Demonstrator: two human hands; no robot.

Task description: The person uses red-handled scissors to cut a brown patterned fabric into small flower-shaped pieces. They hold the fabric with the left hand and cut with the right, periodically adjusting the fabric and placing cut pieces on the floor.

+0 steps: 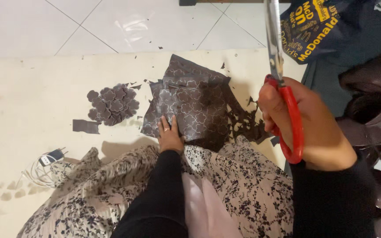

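Her left hand (169, 135) lies flat, fingers spread forward, black sleeve reaching out from the lap. The right hand (307, 125) is raised close, fist curled tight.

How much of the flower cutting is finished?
A pile of dark cut-out flower shapes already lies on the cream mat. The left hand presses the dark sheets printed with flower outlines; the right hand holds red-handled scissors. Many outlined flowers remain uncut.

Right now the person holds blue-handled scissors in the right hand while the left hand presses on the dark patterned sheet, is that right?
Not quite: the scissors in the right hand have red handles, not blue, as the head view shows. The left hand does press on the dark patterned sheet.
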